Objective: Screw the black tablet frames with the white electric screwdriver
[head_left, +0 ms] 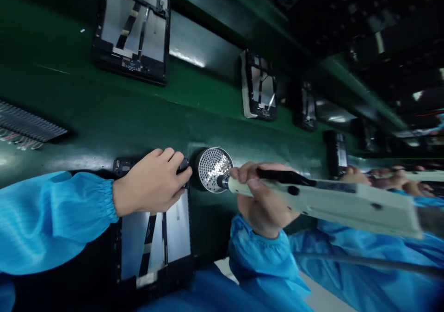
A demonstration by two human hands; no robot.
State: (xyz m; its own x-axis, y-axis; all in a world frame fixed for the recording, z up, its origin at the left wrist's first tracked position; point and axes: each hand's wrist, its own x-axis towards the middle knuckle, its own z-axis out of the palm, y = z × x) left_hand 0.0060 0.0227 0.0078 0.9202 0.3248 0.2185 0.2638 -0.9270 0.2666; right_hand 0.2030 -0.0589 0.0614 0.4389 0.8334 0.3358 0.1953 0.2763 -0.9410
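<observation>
Pale and long, the power driver (347, 208) slants from the right edge of the frame towards the centre, closest to the camera. Its front end is wrapped in my right hand (263, 205), fingers closed round the grip beside the black lever (286, 177). Its tip is at the round perforated dish (211, 164), mid-frame; I can't tell whether it touches or carries anything. I'd steady the nose over one hole, bring it in square and ease off the pressure, so whatever sits in the neighbouring holes isn't knocked.

Just left of the dish, my left hand (152, 182) lies palm down over the top end of the opened tablet (178, 238), lower left of centre, fingers loosely bent. Their undersides are hidden, so I can't tell if they pinch anything. I'd keep them light, clear of the thin ribbon strips.

More opened tablets (152, 34) line the green bench (138, 117) from the upper left towards the right. A comb-like rack (27, 122) sits at the left edge. At right, a co-worker's hands (391, 178) and the cable (360, 262) leave little room for the driver's back end to swing.
</observation>
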